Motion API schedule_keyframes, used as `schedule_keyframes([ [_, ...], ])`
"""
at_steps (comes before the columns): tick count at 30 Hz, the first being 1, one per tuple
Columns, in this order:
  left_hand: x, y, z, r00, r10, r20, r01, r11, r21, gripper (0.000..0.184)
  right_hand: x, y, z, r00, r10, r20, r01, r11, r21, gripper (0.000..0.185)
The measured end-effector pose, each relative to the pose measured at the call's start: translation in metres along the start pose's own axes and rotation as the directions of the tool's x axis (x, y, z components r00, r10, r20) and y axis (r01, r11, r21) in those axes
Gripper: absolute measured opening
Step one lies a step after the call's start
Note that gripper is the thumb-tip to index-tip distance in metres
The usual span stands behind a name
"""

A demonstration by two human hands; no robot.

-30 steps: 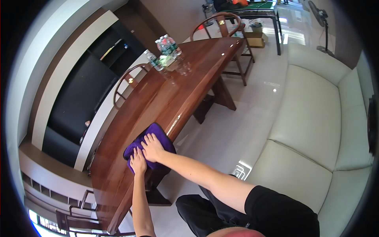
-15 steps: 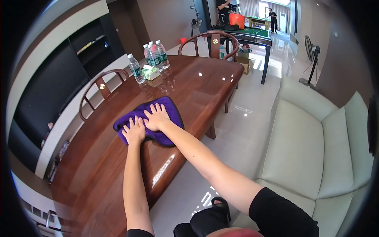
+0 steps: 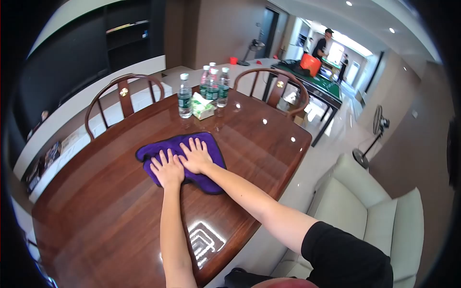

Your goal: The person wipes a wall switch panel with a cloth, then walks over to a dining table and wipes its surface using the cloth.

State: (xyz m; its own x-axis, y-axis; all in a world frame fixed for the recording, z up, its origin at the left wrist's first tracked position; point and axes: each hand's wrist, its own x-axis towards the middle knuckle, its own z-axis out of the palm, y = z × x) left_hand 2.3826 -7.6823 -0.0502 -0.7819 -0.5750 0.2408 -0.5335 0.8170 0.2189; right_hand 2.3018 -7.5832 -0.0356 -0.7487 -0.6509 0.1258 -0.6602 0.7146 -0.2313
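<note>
Brown table fills the head view; on it, at the wearer's eleven o'clock, lies a purple cloth, left hand and right hand flat on top, fingers spread. Bottles toward one o'clock beyond wear green labels, unreadable.

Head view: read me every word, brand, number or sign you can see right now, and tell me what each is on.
No text is readable in this view.
Water bottles: green labels, print too small and blurred to read.
Tissue box: green and white, no words I can make out.
Chair emblems: too small to make out.
Purple cloth: no lettering shows.
</note>
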Motion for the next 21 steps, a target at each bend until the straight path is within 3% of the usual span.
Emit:
schedule_keyframes([
  [3,-0.002,0.004,0.011,0.997,-0.068,-0.027,0.068,0.998,0.004,0.056,0.007,0.004,0.004,1.0,-0.018,-0.01,0.017,0.999,-0.032,0.068],
  [5,-0.022,0.018,-0.001,0.977,-0.207,0.052,0.206,0.978,0.026,0.058,0.007,0.007,0.003,0.998,-0.061,-0.026,0.059,0.996,-0.063,0.069],
  [6,-0.036,0.026,0.001,0.967,-0.255,0.03,0.252,0.965,0.068,0.059,0.013,0.01,0.01,0.994,-0.084,-0.065,0.076,0.99,-0.123,0.069],
  [9,-0.091,0.053,-0.006,0.928,-0.369,-0.053,0.373,0.924,0.082,0.063,-0.007,0.008,-0.012,0.991,-0.128,0.038,0.132,0.985,-0.11,0.089],
  [10,-0.109,0.061,-0.007,0.919,-0.385,-0.083,0.391,0.916,0.087,0.063,-0.014,0.013,-0.008,0.985,-0.172,-0.009,0.171,0.982,-0.079,0.088],
  [12,-0.133,0.077,-0.001,0.9,-0.41,-0.149,0.431,0.889,0.156,0.064,-0.034,0.033,-0.006,0.965,-0.254,0.057,0.257,0.966,-0.042,0.088],
  [15,-0.162,0.088,-0.007,0.926,-0.355,-0.129,0.368,0.925,0.097,0.068,-0.064,0.062,-0.007,0.965,-0.252,0.066,0.253,0.967,-0.005,0.087],
  [21,-0.227,0.09,-0.014,0.958,-0.166,-0.236,0.203,0.968,0.146,0.07,-0.152,0.096,-0.021,0.959,-0.274,-0.069,0.275,0.962,0.004,0.08],
])
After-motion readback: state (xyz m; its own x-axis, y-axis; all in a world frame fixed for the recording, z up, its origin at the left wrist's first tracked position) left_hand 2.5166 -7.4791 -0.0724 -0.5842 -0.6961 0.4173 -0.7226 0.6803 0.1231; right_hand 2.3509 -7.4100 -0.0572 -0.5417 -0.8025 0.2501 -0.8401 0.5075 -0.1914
